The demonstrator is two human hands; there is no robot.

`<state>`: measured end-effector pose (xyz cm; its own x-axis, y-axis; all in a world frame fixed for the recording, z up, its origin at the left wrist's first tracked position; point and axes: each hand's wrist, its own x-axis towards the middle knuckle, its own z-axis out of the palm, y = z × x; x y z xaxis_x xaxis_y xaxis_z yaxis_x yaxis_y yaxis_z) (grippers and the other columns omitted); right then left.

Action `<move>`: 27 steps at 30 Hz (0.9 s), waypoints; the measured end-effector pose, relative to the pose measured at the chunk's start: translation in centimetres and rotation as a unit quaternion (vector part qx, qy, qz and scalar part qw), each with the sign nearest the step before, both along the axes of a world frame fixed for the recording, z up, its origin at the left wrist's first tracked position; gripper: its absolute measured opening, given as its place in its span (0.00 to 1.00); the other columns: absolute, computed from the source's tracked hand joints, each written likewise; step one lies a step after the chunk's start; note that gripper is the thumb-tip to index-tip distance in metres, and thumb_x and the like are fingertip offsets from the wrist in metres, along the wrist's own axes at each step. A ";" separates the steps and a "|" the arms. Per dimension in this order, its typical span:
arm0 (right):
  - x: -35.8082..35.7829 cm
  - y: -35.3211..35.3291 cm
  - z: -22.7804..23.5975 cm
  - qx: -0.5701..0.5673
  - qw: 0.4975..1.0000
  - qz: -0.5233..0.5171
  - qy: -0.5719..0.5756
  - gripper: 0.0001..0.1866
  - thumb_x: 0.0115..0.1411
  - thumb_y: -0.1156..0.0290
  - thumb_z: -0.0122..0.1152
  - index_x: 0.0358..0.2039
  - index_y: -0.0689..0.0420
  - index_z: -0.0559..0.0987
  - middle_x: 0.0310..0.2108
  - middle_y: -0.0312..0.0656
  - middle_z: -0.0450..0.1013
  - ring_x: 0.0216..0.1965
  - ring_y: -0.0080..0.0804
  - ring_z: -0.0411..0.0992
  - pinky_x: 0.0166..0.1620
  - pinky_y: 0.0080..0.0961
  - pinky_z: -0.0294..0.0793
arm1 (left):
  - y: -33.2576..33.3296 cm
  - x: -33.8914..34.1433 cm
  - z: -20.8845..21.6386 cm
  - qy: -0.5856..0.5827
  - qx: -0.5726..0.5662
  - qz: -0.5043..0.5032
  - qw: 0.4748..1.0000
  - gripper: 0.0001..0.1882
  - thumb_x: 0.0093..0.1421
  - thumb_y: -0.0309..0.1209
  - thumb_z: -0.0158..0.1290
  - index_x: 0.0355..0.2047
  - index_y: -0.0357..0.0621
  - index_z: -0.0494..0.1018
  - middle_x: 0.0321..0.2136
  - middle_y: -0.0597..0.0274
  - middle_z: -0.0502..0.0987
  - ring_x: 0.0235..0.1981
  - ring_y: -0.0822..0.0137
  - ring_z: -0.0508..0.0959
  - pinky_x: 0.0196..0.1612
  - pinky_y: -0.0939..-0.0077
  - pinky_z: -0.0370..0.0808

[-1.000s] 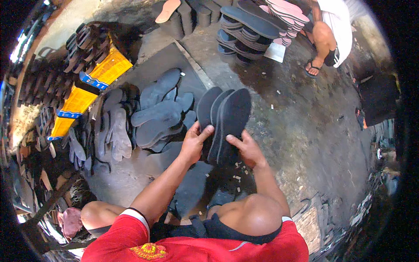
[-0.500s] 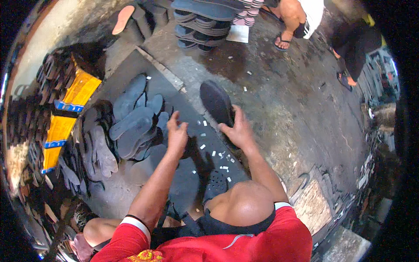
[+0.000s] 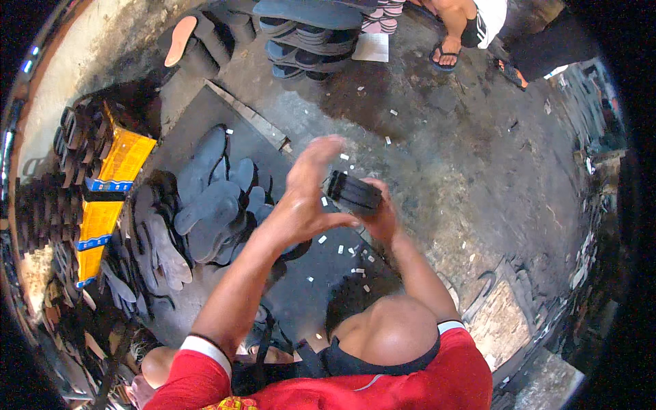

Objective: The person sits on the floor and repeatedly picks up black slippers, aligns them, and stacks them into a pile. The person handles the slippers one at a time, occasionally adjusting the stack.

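In my right hand (image 3: 384, 217) is a small bundle of black shoe soles (image 3: 354, 191), gripped at its right end and turned so that its layered edges show. My left hand (image 3: 304, 195) is just left of the bundle, thumb and fingers spread wide, its fingertips blurred. No contact between the left hand and the soles can be made out. Left of that hand lies a loose heap of grey soles (image 3: 208, 205) on a dark mat (image 3: 198, 109). Small white pieces (image 3: 341, 249) are scattered over the mat below my hands.
Tall stacks of dark soles (image 3: 311, 44) stand at the back. Yellow and blue packaging (image 3: 123, 160) lies at the left among piled dark soles. At the back right are another person's sandaled foot (image 3: 447, 51) and a dark-clothed leg. A worn board (image 3: 502, 318) lies at the lower right.
My right hand has drawn the soles nearer and tipped them from upright to edge-on. My left hand has moved right and up beside them, spreading its fingers.
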<state>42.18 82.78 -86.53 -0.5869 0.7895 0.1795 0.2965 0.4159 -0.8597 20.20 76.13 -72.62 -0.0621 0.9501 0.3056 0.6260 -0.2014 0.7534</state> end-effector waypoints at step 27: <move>0.2 3.6 2.1 0.241 0.936 -0.134 -0.220 0.35 0.52 0.54 0.77 0.52 0.62 0.72 0.42 0.50 0.74 0.47 0.53 0.72 0.50 0.45 0.70 | 9.3 -4.9 -6.6 -0.189 -0.078 -0.096 0.974 0.43 0.46 0.44 0.76 0.58 0.44 0.67 0.52 0.55 0.73 0.58 0.57 0.73 0.61 0.60 0.69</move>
